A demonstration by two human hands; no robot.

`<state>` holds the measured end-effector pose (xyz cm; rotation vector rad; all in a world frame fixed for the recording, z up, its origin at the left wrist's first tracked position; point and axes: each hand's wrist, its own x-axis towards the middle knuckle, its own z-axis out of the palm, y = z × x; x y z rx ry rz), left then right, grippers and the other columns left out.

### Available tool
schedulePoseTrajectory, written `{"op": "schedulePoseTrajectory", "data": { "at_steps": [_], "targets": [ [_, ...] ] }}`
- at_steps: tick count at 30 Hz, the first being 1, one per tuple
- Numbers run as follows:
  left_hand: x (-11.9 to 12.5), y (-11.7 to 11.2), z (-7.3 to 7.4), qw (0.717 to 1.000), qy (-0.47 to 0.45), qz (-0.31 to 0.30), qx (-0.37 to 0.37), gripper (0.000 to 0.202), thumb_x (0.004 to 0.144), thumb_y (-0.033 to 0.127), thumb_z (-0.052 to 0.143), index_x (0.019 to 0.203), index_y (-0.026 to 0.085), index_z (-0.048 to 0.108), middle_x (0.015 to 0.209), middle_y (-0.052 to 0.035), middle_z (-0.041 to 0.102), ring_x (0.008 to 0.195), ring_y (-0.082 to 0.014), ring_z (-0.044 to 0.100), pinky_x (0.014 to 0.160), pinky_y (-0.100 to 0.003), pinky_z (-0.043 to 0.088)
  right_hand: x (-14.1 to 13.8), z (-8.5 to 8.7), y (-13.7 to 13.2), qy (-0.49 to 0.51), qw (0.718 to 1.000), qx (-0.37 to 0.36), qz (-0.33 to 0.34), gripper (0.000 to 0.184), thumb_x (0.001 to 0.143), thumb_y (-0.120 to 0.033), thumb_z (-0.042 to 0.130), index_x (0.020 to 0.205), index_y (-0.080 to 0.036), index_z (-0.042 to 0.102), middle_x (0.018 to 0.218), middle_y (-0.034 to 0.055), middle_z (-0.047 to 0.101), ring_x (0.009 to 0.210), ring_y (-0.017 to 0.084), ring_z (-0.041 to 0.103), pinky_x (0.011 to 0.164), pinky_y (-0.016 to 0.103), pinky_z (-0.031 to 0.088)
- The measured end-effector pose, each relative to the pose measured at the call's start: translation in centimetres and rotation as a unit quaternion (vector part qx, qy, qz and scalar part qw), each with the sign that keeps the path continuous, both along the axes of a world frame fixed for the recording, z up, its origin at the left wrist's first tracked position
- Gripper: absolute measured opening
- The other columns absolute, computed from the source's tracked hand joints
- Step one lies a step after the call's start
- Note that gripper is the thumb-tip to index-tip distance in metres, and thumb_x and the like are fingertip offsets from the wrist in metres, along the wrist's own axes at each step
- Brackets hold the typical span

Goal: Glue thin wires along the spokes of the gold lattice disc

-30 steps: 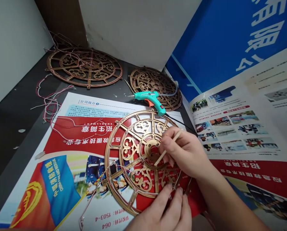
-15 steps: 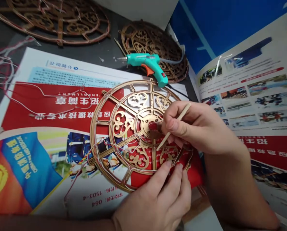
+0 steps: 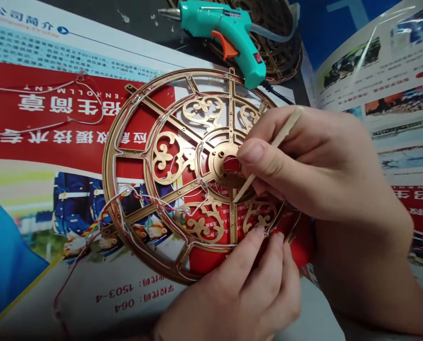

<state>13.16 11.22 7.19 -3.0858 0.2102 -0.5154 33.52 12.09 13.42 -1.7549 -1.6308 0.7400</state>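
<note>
A round gold-coloured openwork disc [image 3: 216, 163] with spokes and scroll ornaments lies in the middle, with thin red and white wires [image 3: 157, 196] run along its rings. My right hand [image 3: 318, 161] pinches a thin wooden stick [image 3: 286, 130] between thumb and fingers. The stick's lower tip is beside a spoke, just below the hub. At the disc's lower right rim, my left hand [image 3: 239, 289] has its fingertips on the edge, seemingly gripping it; the thumb is hidden. Both hands cover part of the disc's right side.
A teal hot glue gun [image 3: 216, 21] with an orange trigger lies behind the disc, its nozzle pointing left. Another openwork disc [image 3: 275, 21] is under it. Printed brochures [image 3: 79, 166] cover the surface, one standing open [image 3: 392, 85] at right. Loose wire [image 3: 30, 89] lies at left.
The view has come closer and lower, so the disc looks larger and the upper-left disc is out of frame. Both hands keep nearly the same place on the disc; the stick is still held.
</note>
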Motion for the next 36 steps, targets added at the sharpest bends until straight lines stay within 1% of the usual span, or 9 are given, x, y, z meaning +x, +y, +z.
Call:
{"op": "schedulePoseTrajectory", "data": {
  "at_steps": [5,7,12,20,22,25,27,33,36],
  "targets": [
    [-0.1,0.1,0.2,1.0,0.004,-0.005,0.019,0.051,0.115,0.027,0.034,0.159,0.021,0.061,0.16,0.0019,0.064,0.147,-0.0191,0.06,0.119,-0.037,0.052,-0.1,-0.1,0.9,-0.033,0.999,0.031,0.027,0.034,0.104,-0.042,0.072,0.079,-0.022,0.061,0.073,-0.0058,0.065,0.059,0.008,0.06,0.062,0.023,0.053],
    [0.0,0.2,0.3,1.0,0.014,-0.006,0.023,0.052,0.115,0.026,0.033,0.159,0.023,0.06,0.16,0.0039,0.063,0.147,-0.0173,0.059,0.119,-0.035,0.053,-0.1,0.0,1.2,-0.051,0.997,0.047,0.046,0.038,0.105,-0.04,0.072,0.074,-0.023,0.059,0.076,-0.0051,0.066,0.065,0.01,0.062,0.065,0.025,0.053],
    [0.0,0.2,0.4,0.999,0.01,0.001,0.033,0.051,0.114,0.024,0.035,0.159,0.023,0.059,0.161,0.0052,0.062,0.148,-0.0161,0.058,0.12,-0.034,0.053,-0.4,0.0,0.9,-0.059,0.995,0.067,0.05,0.041,0.107,-0.034,0.07,0.069,-0.024,0.058,0.071,-0.0056,0.064,0.063,0.009,0.06,0.059,0.025,0.048],
    [-0.2,-0.1,0.2,0.999,0.029,-0.008,0.043,0.054,0.113,0.025,0.033,0.163,0.022,0.054,0.166,0.002,0.057,0.153,-0.0174,0.055,0.124,-0.036,0.05,-0.5,-0.5,0.9,-0.066,0.99,0.11,0.05,0.04,0.103,-0.027,0.073,0.069,-0.029,0.052,0.072,-0.0048,0.065,0.067,0.012,0.06,0.068,0.03,0.054],
    [-0.2,-0.2,0.3,0.998,0.038,-0.008,0.046,0.055,0.113,0.025,0.031,0.163,0.022,0.053,0.168,0.0015,0.055,0.154,-0.0173,0.053,0.125,-0.036,0.049,-0.7,-0.4,0.6,-0.06,0.993,0.099,0.022,0.04,0.103,-0.029,0.073,0.069,-0.029,0.052,0.073,-0.004,0.066,0.068,0.012,0.063,0.069,0.031,0.055],
    [-0.3,-0.2,0.5,0.998,0.04,-0.002,0.057,0.055,0.113,0.026,0.031,0.164,0.021,0.051,0.168,0.0004,0.055,0.154,-0.0173,0.053,0.124,-0.036,0.049,-1.0,-0.4,0.2,-0.087,0.993,0.062,-0.041,0.034,0.103,-0.041,0.073,0.072,-0.031,0.062,0.076,-0.002,0.07,0.069,0.015,0.066,0.066,0.034,0.054],
    [-0.3,-0.3,0.5,0.997,0.04,-0.001,0.061,0.055,0.112,0.026,0.032,0.164,0.021,0.05,0.167,-0.0003,0.054,0.155,-0.0179,0.052,0.125,-0.036,0.049,-1.0,-0.4,0.2,-0.112,0.991,0.053,-0.052,0.035,0.103,-0.048,0.072,0.073,-0.032,0.065,0.076,-0.0018,0.072,0.069,0.015,0.067,0.064,0.036,0.053],
    [-0.4,-0.2,0.6,0.997,0.056,0.0,0.058,0.055,0.113,0.028,0.031,0.165,0.021,0.049,0.169,-0.0002,0.052,0.156,-0.0185,0.05,0.128,-0.037,0.046,-0.2,-0.5,1.2,-0.091,0.989,0.107,0.04,0.038,0.103,-0.031,0.07,0.069,-0.029,0.053,0.071,-0.004,0.066,0.065,0.013,0.062,0.071,0.033,0.056],
    [-0.3,0.0,0.7,0.997,0.048,0.0,0.053,0.054,0.113,0.027,0.032,0.163,0.021,0.052,0.167,0.0006,0.054,0.155,-0.0176,0.052,0.126,-0.036,0.048,-0.3,-0.4,1.3,-0.092,0.987,0.12,0.054,0.042,0.104,-0.039,0.069,0.069,-0.029,0.048,0.072,-0.0029,0.066,0.067,0.015,0.063,0.07,0.034,0.055]
  ]
}}
